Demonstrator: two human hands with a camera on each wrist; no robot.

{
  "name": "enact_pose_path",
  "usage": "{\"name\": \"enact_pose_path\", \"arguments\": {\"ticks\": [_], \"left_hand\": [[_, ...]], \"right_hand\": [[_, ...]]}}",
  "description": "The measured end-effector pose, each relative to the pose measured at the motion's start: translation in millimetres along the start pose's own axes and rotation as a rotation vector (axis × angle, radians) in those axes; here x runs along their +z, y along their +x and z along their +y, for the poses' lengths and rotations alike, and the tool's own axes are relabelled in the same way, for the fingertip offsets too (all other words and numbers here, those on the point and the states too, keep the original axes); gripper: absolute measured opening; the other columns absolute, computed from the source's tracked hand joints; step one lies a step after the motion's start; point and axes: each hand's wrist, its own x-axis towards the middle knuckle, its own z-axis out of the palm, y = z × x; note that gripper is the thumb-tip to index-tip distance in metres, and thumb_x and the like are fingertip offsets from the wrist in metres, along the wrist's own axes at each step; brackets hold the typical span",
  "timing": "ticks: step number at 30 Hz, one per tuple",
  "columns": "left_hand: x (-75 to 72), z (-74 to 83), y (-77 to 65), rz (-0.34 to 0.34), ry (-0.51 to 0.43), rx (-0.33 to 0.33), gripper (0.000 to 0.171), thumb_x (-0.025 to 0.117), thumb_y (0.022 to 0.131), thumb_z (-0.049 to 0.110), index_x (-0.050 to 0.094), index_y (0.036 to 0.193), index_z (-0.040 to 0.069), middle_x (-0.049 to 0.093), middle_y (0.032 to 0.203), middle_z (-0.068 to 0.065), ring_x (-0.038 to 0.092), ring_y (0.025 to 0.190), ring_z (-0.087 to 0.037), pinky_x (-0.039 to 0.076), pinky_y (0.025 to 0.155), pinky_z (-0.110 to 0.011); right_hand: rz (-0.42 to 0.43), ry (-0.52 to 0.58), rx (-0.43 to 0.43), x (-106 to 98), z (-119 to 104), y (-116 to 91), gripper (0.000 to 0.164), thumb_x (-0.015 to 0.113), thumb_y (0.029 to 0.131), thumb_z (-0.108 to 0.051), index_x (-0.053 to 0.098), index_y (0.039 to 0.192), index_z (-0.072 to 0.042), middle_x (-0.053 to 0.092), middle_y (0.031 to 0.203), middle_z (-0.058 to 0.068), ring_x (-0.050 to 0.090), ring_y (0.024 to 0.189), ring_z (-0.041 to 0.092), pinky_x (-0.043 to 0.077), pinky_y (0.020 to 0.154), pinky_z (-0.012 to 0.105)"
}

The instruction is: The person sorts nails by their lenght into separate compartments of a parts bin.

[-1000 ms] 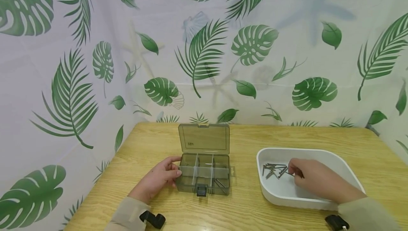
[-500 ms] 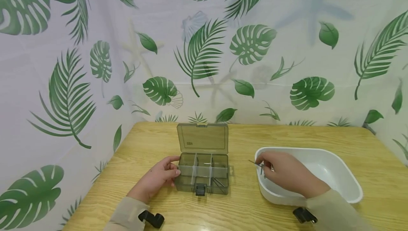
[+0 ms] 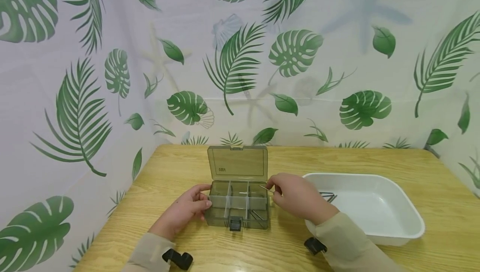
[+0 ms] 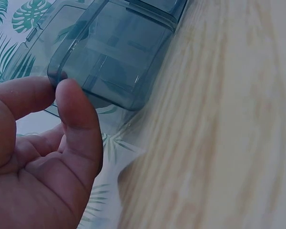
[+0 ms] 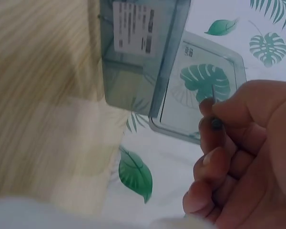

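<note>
A smoky clear plastic storage box with dividers stands on the table, its lid raised at the back. My left hand grips the box's left side with thumb and fingers, the thumb at the corner in the left wrist view. My right hand pinches a thin metal nail over the back right compartment. In the right wrist view the nail's round head shows below the thumb tip. A few nails lie in the front right compartment.
To the right stands a white tray with several loose nails at its left end, partly hidden by my right arm. The wooden table meets a leaf-printed cloth behind and at the left.
My right hand has lifted a nail out of the white tray and carried it left to the box. My left hand stays on the box.
</note>
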Motion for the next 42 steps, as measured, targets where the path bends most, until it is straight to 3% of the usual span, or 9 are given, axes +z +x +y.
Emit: {"name": "enact_pose_path", "arguments": {"ticks": [6,14,25,32,42], "left_hand": [[-1.8,-1.0,-0.3,0.013,-0.005,0.002,0.061,0.059,0.103,0.012,0.031,0.157,0.004,0.051,0.102,-0.011,0.051,0.073,-0.019,0.054,0.065,-0.032],[-1.7,-1.7,-1.2,0.015,-0.004,0.005,0.062,0.059,0.103,0.012,0.031,0.157,0.004,0.051,0.102,-0.010,0.050,0.070,-0.017,0.053,0.065,-0.033],[-1.5,-1.3,-1.9,0.013,-0.012,-0.003,0.061,0.059,0.103,0.012,0.031,0.157,0.004,0.050,0.102,-0.010,0.050,0.075,-0.018,0.053,0.065,-0.032],[-0.1,-1.2,-1.1,0.009,0.004,-0.001,0.062,0.061,0.103,0.015,0.032,0.157,0.005,0.052,0.104,-0.011,0.052,0.076,-0.019,0.054,0.067,-0.034],[-0.1,-0.5,0.2,0.018,0.004,0.002,0.062,0.061,0.102,0.014,0.033,0.156,0.005,0.052,0.104,-0.011,0.052,0.081,-0.022,0.053,0.067,-0.034]], "right_hand": [[0.011,-0.023,0.010,6.9,-9.1,8.7,0.023,0.059,0.092,-0.005,0.074,0.109,-0.012,0.056,0.077,-0.010,0.047,0.064,0.011,0.040,0.057,0.031],[0.018,-0.030,0.009,11.2,-10.6,10.2,0.021,0.070,0.093,-0.018,0.073,0.113,-0.013,0.060,0.089,-0.010,0.056,0.078,0.010,0.051,0.070,0.034],[0.047,-0.040,-0.006,5.3,-2.6,1.5,0.022,0.071,0.093,-0.019,0.073,0.114,-0.013,0.062,0.098,-0.004,0.059,0.087,0.015,0.051,0.071,0.035],[0.063,-0.060,-0.010,-6.1,13.1,-18.6,0.020,0.072,0.093,-0.019,0.072,0.112,-0.015,0.062,0.100,-0.003,0.061,0.088,0.018,0.051,0.069,0.036],[0.027,-0.081,0.046,-30.4,58.5,-50.9,0.020,0.069,0.095,-0.022,0.070,0.115,-0.018,0.063,0.109,-0.004,0.065,0.101,0.020,0.055,0.081,0.044]]}}
